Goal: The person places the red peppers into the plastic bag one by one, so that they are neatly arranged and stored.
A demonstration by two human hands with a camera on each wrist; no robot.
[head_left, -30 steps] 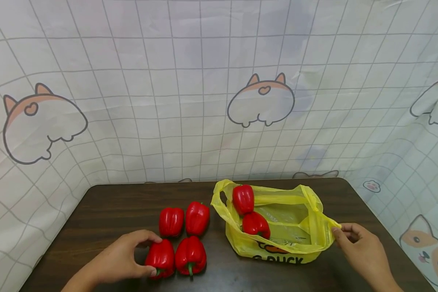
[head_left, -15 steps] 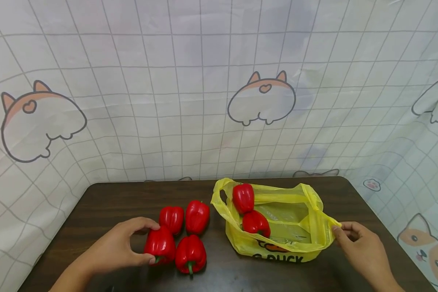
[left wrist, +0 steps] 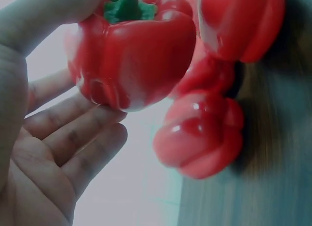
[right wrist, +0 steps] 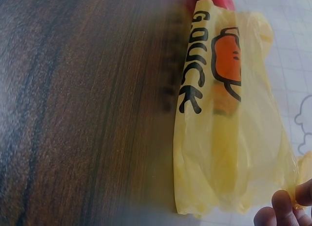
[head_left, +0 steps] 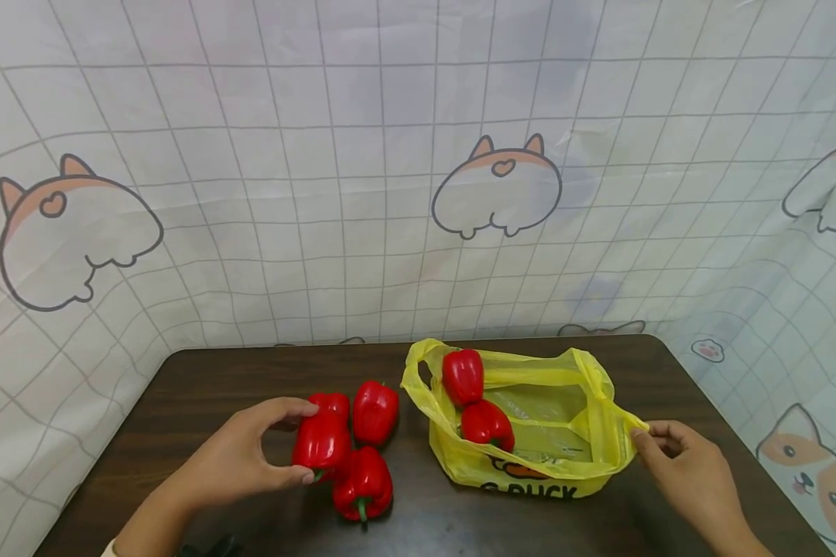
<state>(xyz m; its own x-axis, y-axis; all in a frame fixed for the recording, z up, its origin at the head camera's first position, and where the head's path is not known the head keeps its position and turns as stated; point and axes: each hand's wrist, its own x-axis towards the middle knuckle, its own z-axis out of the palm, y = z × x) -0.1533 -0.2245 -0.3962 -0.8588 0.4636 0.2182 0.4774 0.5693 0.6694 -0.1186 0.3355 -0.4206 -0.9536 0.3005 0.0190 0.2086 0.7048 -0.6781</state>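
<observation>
My left hand (head_left: 240,456) grips a red bell pepper (head_left: 322,442) between thumb and fingers, lifted off the table; in the left wrist view its green stem (left wrist: 124,9) shows by the thumb. Behind and right of it on the table are a partly hidden pepper (head_left: 332,403), an upright-looking one (head_left: 375,412) and a nearer one (head_left: 364,486) with its stem towards me. At the right, my right hand (head_left: 697,476) pinches the edge of a yellow plastic bag (head_left: 453,460), pulling its side outward. The bag's mouth gapes, with two red peppers (head_left: 463,377) at its left side.
The dark wooden table (head_left: 216,379) ends at a white grid-patterned cloth (head_left: 362,193) hanging behind and at both sides. A small dark object (head_left: 223,546) shows at the bottom edge, under the left forearm.
My left hand has raised the gripped pepper off the table and moved it rightward, so it now covers part of the pepper behind. The right hand keeps its pinch on the bag.
</observation>
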